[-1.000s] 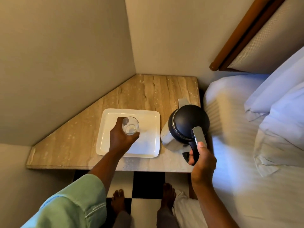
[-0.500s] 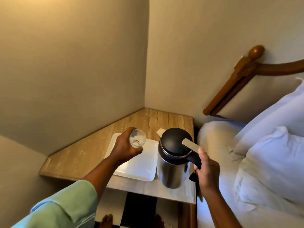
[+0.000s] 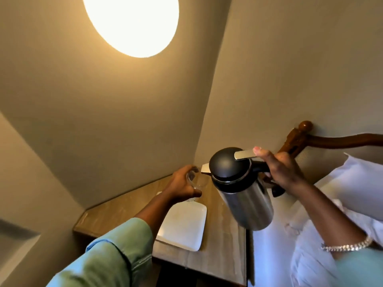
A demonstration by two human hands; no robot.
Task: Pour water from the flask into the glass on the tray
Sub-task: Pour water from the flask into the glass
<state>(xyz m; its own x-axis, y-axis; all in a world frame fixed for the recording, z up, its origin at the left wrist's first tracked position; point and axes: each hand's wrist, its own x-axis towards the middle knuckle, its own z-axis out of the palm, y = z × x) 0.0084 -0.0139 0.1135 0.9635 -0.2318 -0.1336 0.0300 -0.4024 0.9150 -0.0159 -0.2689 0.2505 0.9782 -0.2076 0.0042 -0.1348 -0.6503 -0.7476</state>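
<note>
My right hand (image 3: 279, 172) grips the black handle of a steel flask (image 3: 244, 195) with a black domed lid, my thumb on its silver lever. The flask hangs in the air, tilted left, its spout close to the rim of a clear glass (image 3: 195, 180). My left hand (image 3: 180, 186) holds that glass, lifted above the far end of the white square tray (image 3: 184, 226). The tray lies empty on the corner table (image 3: 223, 245). Whether water flows from the spout is too blurred to tell.
The wooden-topped table sits wedged between two beige walls. A bed with white sheets and pillows (image 3: 352, 187) lies to the right, under a curved wooden headboard (image 3: 298, 139). A bright round light (image 3: 132, 21) glows high on the wall.
Both hands rose: the flask left the table and tilted toward the glass, which lifted higher off the tray. The view swung upward, away from the floor.
</note>
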